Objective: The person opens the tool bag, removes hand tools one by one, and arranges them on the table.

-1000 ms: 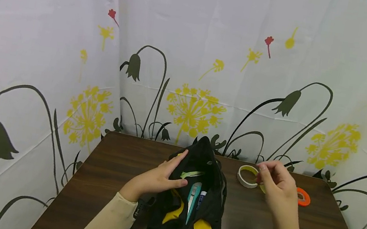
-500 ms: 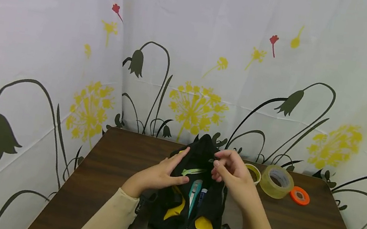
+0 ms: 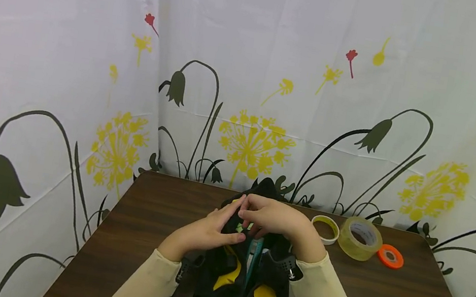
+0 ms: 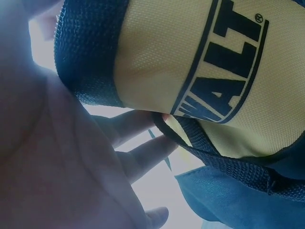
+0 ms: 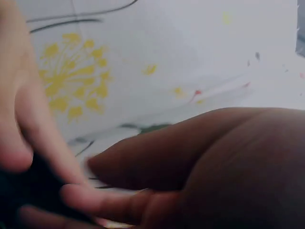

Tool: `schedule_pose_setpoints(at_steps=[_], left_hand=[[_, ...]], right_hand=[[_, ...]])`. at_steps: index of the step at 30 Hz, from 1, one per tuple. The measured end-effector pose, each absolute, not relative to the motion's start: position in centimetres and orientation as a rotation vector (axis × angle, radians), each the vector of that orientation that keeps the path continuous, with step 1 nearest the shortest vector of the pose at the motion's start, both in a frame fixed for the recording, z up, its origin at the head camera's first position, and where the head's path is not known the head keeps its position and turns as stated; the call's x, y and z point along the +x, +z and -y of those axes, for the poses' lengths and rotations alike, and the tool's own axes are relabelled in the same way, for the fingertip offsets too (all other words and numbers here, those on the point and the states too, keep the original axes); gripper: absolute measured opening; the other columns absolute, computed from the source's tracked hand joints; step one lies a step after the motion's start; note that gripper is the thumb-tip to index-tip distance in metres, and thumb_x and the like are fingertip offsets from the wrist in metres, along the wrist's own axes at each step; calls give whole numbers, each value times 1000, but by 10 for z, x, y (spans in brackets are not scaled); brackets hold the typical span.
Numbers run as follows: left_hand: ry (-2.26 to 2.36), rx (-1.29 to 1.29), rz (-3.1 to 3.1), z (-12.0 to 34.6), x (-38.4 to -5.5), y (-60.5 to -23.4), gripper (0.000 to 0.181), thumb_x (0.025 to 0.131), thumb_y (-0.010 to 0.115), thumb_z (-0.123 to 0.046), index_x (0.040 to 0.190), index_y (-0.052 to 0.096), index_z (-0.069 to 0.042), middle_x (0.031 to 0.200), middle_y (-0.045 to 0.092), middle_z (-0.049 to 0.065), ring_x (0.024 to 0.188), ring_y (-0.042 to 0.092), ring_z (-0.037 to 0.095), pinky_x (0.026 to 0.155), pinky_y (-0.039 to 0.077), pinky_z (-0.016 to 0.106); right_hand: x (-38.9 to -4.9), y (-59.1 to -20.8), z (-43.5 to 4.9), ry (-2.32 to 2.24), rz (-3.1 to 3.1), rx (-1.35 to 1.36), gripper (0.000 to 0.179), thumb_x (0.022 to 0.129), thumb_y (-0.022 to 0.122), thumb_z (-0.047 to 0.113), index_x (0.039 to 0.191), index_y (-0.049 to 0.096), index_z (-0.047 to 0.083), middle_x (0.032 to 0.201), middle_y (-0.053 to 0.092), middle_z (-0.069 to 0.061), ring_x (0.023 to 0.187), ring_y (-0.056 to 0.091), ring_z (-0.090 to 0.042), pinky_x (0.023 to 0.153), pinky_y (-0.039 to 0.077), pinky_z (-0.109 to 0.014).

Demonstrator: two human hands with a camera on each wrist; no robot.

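Fingers straight, left hand seemingly steadies tool bag; right hand curls near those fingertips, grip unclear; next move probably calls for holding the bag wide.

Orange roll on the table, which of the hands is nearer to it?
Right. The right hand is over the black bag, left of the orange roll; the left hand is farther left, touching the bag's left side.

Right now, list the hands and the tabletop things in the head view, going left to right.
Left hand, right hand, white-and-yellow roll, clear tape roll, orange roll. The black bag overlaps both hands in the picture, so it is left out.
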State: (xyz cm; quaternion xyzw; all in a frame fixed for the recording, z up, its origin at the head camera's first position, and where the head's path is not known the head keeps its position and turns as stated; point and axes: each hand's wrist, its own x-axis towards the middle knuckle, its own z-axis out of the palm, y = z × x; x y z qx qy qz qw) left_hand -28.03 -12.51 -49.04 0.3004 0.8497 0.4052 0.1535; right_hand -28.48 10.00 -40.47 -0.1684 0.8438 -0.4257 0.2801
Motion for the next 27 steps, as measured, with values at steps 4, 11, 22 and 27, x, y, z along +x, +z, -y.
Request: schedule_pose_setpoints(at_steps=[4, 11, 22, 27], left_hand=[[1165, 858, -2437, 125, -281, -489, 93, 94, 57, -67, 161, -4, -44, 168, -1, -22, 159, 3, 32, 124, 2, 67], [1156, 877, -2445, 125, -282, -489, 94, 95, 56, -66, 163, -4, -40, 167, -3, -26, 159, 4, 27, 125, 3, 65], [1152, 873, -2428, 130, -283, -491, 95, 94, 57, -66, 162, -5, -41, 167, -2, -27, 159, 6, 24, 125, 9, 65], [1128, 869, -2436, 133, -282, -488, 90, 95, 50, -70, 162, -5, -44, 168, 1, -22, 159, 7, 26, 125, 7, 66]], right_hand=[[-298, -419, -91, -917, -2391, -445, 19, 102, 54, 24, 111, 64, 11, 107, 68, -9, 85, 68, -25, 74, 58, -38], [-315, -459, -82, -758, -2553, -457, 44, 100, 57, 29, 136, 60, 4, 124, 68, -8, 101, 63, -21, 93, 51, -42], [-323, -500, -81, -771, -2555, -439, 61, 98, 64, 28, 154, 45, 10, 150, 53, -17, 138, 51, -34, 113, 42, -54], [-321, -512, -80, -554, -2616, -381, 67, 96, 67, 28, 157, 40, 16, 162, 33, -23, 148, 37, -38, 116, 37, -59]])
